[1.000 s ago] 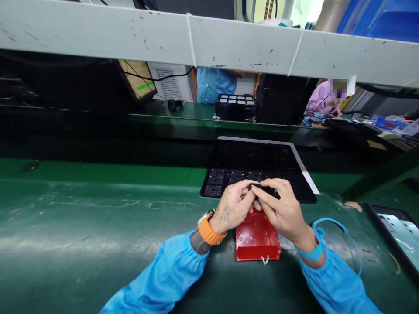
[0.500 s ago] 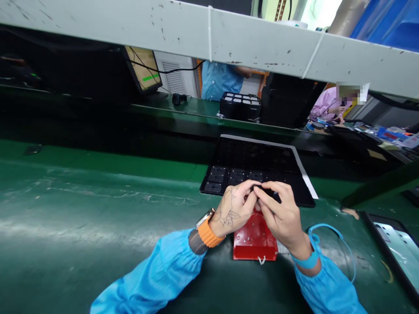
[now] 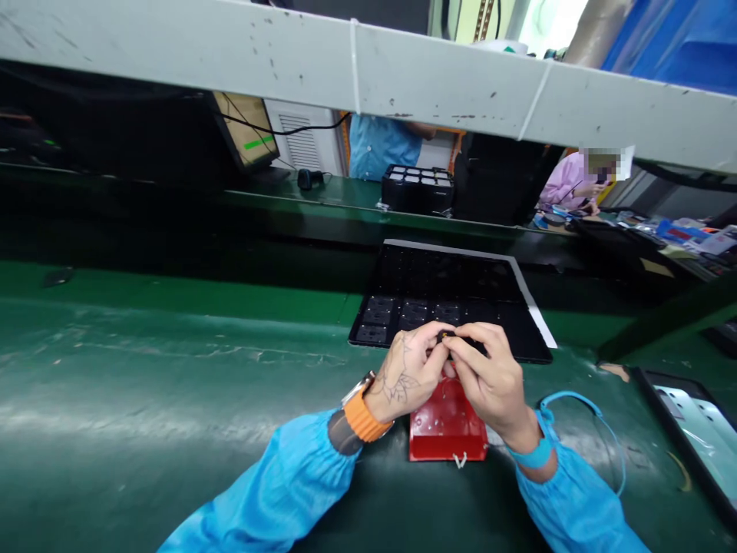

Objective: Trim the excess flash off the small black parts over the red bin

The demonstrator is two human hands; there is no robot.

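Note:
My left hand [image 3: 410, 367] and my right hand [image 3: 488, 376] meet above a red plastic block [image 3: 444, 432] on the green belt. Both pinch a small black part [image 3: 451, 336] between their fingertips. The part is mostly hidden by the fingers. Just beyond the hands lies a black tray [image 3: 449, 299] with rows of pockets, some holding small black parts. An orange watch band sits on my left wrist, a blue strap with a coiled cord [image 3: 581, 407] on my right.
A grey beam [image 3: 368, 73] crosses overhead. Across the line stand a black crate [image 3: 418, 188], a monitor [image 3: 245, 138] and other people in blue and pink. Another tray with a metal plate [image 3: 699, 430] lies at the right.
The hands have kept their pinch on the small part, turning it slightly. The view has shifted a little; nothing else moved.

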